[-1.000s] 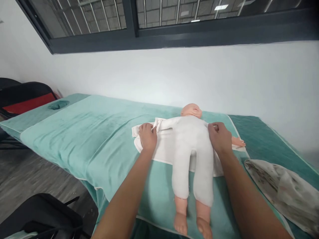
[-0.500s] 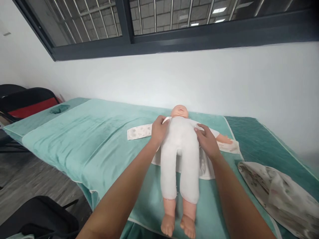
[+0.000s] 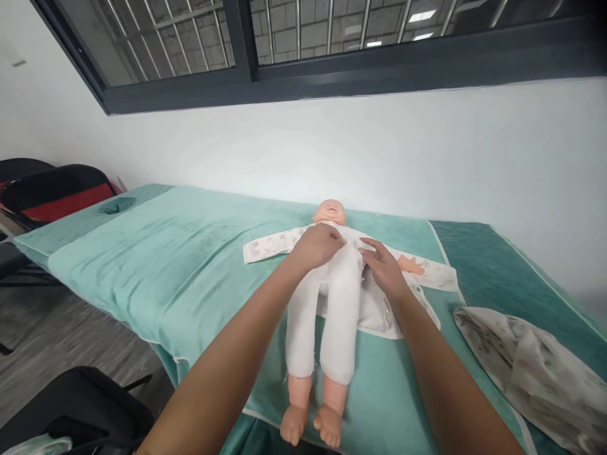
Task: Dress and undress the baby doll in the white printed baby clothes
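Observation:
A baby doll [image 3: 341,297] with a white cloth body lies on its back, head away from me and bare feet toward me. A baby shirt [image 3: 379,316] with a small print is spread beneath it, sleeves out to both sides. My left hand [image 3: 320,245] lies across the doll's chest with its fingers curled together; what they pinch, if anything, is hidden. Beside the doll's right-hand edge, my right hand [image 3: 384,268] has its thumb and fingers apart, fingertips near the body. The doll's hand [image 3: 411,264] rests over the right sleeve.
A green cloth [image 3: 190,265] covers the bed, which stands against a white wall [image 3: 303,151]. Crumpled printed fabric [image 3: 526,366] lies at the right. Black chairs [image 3: 61,189] stand at the far left, and a black seat [image 3: 76,411] is at the lower left.
The doll has shifted left, its legs and head with it, showing more of the shirt at right. My left hand has moved from the doll's side onto its chest. My right hand has shifted slightly left.

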A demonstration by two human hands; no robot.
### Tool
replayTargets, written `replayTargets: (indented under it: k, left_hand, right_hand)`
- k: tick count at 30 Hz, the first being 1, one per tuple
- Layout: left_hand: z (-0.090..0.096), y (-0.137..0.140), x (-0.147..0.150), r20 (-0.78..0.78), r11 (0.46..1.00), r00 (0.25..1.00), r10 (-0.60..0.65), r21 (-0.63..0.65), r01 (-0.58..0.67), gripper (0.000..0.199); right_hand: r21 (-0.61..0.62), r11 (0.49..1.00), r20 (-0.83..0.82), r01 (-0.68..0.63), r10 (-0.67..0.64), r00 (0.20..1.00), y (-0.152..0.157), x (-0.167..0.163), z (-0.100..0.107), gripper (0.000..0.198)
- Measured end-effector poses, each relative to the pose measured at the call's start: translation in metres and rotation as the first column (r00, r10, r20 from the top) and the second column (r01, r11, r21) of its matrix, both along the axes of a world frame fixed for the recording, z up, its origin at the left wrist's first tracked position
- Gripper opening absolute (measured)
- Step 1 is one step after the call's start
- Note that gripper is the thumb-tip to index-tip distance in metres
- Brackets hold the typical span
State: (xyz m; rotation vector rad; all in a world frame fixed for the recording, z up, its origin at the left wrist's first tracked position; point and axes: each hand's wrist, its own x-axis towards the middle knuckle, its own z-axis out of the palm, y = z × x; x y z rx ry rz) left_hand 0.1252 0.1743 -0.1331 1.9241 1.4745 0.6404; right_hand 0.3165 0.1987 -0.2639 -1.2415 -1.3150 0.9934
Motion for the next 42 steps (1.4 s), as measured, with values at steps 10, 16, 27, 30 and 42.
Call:
replayTargets:
  k: [10, 16, 27, 30, 42]
  left_hand:
    - [-0.036, -0.011, -0.045, 0.172, 0.929, 0.952, 0.253, 0.23, -0.289, 0.018]
    - [-0.083, -0.066, -0.062, 0.231, 0.935, 0.934, 0.274, 0.164, -0.315, 0.026]
    - [-0.134, -0.008, -0.15, -0.311, 0.796, 0.767, 0.562, 0.458, -0.397, 0.055]
    - [-0.137, 0.015, -0.167, -0.437, 0.843, 0.733, 0.521, 0.4, -0.36, 0.058]
    - [-0.134, 0.028, -0.179, -0.369, 0.785, 0.707, 0.604, 0.43, -0.446, 0.065]
  right_hand:
    - [-0.005, 1.0, 0.04, 0.031, -0.03, 0.999, -0.005, -0.002, 0.008, 0.055]
    - [-0.004, 0.999, 0.06, 0.05, -0.05, 0.997, -0.008, -0.005, 0.012, 0.047]
    - [-0.025, 0.994, 0.121, 0.106, -0.102, 0.987, -0.004, -0.006, 0.004, 0.04]
    - [-0.037, 0.991, 0.136, 0.127, -0.121, 0.983, -0.005, -0.007, 0.004, 0.033]
    - [0.013, 0.991, 0.213, 0.137, -0.136, 0.968, -0.006, -0.005, 0.007, 0.028]
